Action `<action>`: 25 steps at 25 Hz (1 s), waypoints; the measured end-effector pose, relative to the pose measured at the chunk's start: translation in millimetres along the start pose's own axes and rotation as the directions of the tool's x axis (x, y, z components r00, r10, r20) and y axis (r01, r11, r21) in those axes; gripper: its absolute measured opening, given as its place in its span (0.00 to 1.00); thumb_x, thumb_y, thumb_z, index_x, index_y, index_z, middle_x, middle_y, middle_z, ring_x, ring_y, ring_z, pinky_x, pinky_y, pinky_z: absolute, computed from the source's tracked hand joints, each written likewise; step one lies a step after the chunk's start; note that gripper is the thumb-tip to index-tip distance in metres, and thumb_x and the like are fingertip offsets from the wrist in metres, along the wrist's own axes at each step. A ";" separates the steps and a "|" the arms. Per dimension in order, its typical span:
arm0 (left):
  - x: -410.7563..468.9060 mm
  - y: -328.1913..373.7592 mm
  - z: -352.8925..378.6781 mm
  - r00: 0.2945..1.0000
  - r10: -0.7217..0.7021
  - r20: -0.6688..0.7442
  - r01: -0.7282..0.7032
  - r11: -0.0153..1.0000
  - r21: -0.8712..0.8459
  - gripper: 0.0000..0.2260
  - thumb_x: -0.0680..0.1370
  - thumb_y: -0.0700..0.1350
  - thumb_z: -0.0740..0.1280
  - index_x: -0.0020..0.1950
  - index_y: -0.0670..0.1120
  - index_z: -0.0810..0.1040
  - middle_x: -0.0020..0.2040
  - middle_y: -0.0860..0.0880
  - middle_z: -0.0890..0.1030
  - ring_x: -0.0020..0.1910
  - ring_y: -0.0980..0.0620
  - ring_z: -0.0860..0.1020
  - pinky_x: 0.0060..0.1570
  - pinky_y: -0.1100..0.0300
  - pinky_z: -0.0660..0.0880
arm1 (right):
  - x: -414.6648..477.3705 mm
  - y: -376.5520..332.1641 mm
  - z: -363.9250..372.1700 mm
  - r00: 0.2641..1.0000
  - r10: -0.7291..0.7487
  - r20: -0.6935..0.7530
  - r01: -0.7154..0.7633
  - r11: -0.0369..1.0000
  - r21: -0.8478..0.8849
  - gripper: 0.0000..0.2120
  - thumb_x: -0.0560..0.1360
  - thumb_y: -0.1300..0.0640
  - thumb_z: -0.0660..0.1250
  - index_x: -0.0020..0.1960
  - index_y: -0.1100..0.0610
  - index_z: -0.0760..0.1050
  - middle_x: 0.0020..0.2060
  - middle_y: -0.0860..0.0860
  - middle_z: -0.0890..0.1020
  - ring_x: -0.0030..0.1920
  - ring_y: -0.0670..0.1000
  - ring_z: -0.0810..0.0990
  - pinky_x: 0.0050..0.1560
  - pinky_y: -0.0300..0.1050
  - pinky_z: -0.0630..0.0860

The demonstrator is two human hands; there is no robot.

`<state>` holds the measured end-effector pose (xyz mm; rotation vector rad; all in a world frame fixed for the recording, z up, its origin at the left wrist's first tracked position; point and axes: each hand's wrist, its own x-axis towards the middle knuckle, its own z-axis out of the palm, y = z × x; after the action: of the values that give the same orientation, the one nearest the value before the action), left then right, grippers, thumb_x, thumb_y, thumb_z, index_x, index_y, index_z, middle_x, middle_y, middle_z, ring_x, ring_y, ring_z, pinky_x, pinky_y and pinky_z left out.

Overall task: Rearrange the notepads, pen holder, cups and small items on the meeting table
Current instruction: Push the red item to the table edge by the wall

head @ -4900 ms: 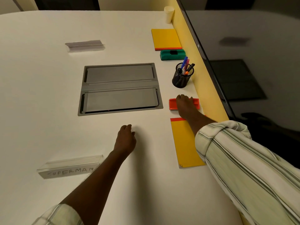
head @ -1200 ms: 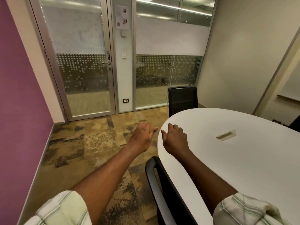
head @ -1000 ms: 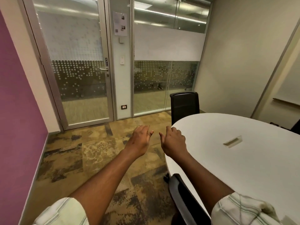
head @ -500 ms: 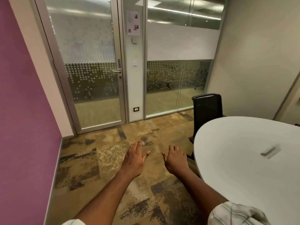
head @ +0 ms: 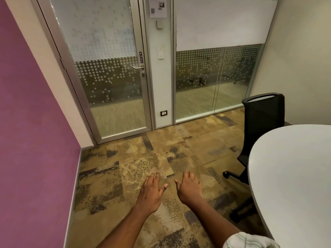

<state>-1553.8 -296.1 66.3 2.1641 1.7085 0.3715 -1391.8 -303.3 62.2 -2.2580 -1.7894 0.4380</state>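
My left hand (head: 151, 191) and my right hand (head: 189, 188) hang side by side over the carpet, palms down, fingers spread, each holding nothing. The rounded end of the white meeting table (head: 293, 176) fills the right edge of the view, to the right of my right hand. No notepad, pen holder, cup or small item is in view.
A black mesh office chair (head: 259, 133) stands at the table's far end, its wheeled base near my right hand. A purple wall (head: 32, 140) runs along the left. A glass door (head: 107, 77) marked PULL and glass panels stand ahead across patterned carpet (head: 143, 158).
The view has swung left and away from the table. The name holder on the table has left the view. Both hands have dropped lower over the carpet and their fingers have spread.
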 end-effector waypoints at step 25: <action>590.7 43.8 34.5 0.888 0.448 0.105 -0.423 0.885 -0.196 0.32 0.77 0.65 0.46 0.77 0.51 0.49 0.78 0.50 0.53 0.77 0.50 0.50 0.75 0.53 0.53 | 495.1 27.5 -62.7 0.918 0.328 -0.223 -0.322 0.944 0.066 0.32 0.80 0.38 0.45 0.78 0.54 0.46 0.78 0.51 0.45 0.77 0.51 0.39 0.74 0.60 0.40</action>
<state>-1361.9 265.0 45.3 2.3693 1.0565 0.4392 -1239.4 172.7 65.4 -2.4770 -1.2922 0.2399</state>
